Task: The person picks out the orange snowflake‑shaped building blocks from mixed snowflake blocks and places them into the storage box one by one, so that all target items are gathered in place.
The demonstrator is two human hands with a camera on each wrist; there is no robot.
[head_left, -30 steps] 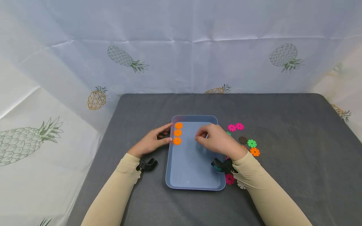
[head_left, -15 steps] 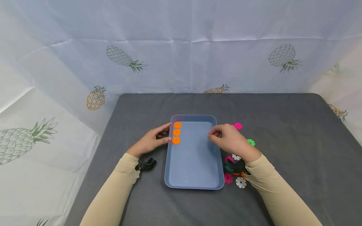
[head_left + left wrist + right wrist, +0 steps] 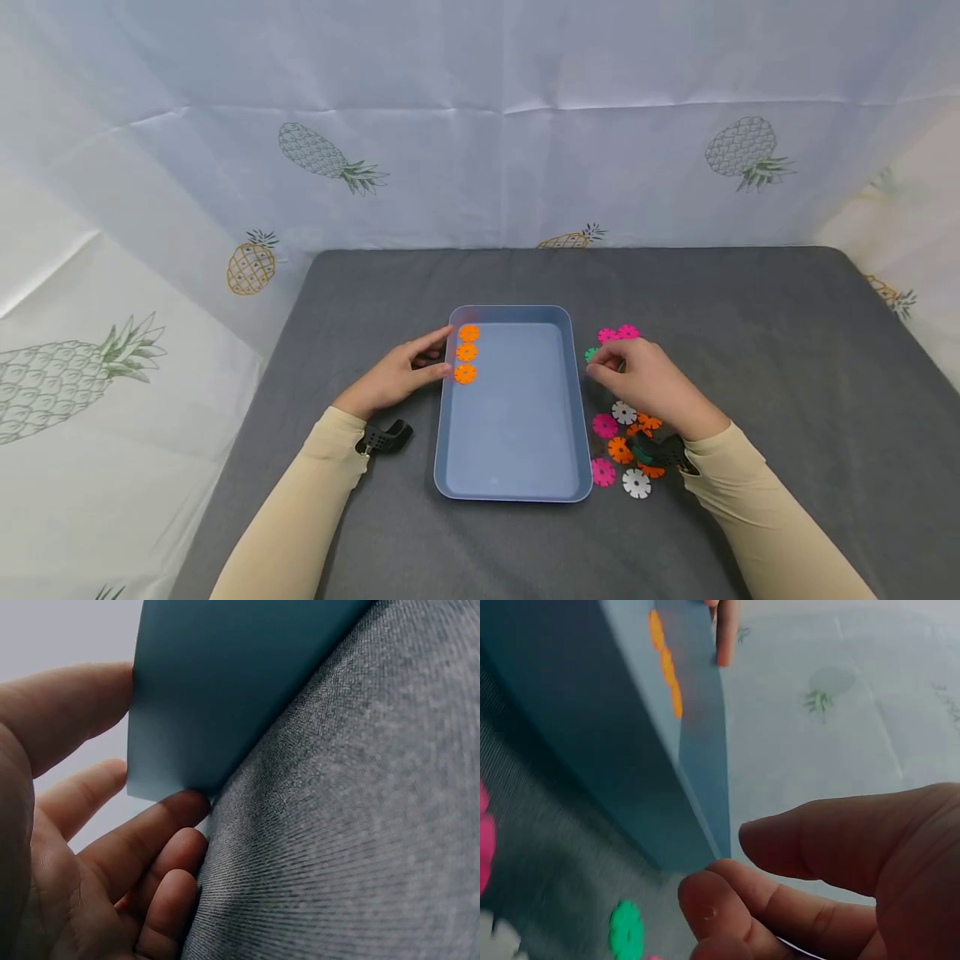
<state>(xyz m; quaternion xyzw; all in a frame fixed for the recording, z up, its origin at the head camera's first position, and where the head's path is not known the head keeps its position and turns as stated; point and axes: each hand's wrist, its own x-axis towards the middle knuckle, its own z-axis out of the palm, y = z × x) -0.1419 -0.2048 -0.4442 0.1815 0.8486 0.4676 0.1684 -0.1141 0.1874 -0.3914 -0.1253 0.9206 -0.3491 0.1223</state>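
Note:
A shallow blue tray lies on the grey cloth. Three orange notched plastic discs form a column along its inner left side. My left hand rests at the tray's left edge, thumb and fingertips touching the outer wall, also in the left wrist view. Just past the tray's right rim hovers my right hand, loosely bent. Its thumb stands apart from the fingers in the right wrist view, nothing between them. A green disc lies at its fingertips, beside pink discs.
Right of the tray, below my right hand, lie loose discs: pink, white and orange. My right wrist strap covers part of them. A pineapple-print curtain hangs behind the table.
My right hand has moved right, from above the tray to over the discs beside it. The discs near the tray's right edge have come into view. My left hand stays at the tray's edge.

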